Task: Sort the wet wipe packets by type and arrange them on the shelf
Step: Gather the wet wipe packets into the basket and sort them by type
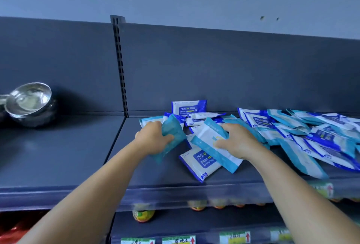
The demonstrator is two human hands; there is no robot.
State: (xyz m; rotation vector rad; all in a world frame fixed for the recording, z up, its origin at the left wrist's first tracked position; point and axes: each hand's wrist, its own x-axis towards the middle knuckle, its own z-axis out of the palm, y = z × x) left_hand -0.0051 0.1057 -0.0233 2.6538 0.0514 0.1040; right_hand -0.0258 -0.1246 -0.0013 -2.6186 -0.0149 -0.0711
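Dark shelf (58, 156), grey wall behind. Far left: steel bowls (31, 105), nested, nothing visible inside. Left hand (153, 136) grips teal packet (172, 136), fingers curled round it. Near middle: alcohol-wipe packet (200, 163) close to shelf lip; nudge could drop it. Right hand (236, 142) pinches white-teal packet (212, 144). Right: mixed heap (303, 132), unsorted, slippery; could slide.

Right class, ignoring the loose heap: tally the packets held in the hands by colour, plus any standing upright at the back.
Teal packet, in left hand: 1
Teal-and-white packet, in right hand: 1
Dark-blue 75% packet, upright: 1
Total: 3
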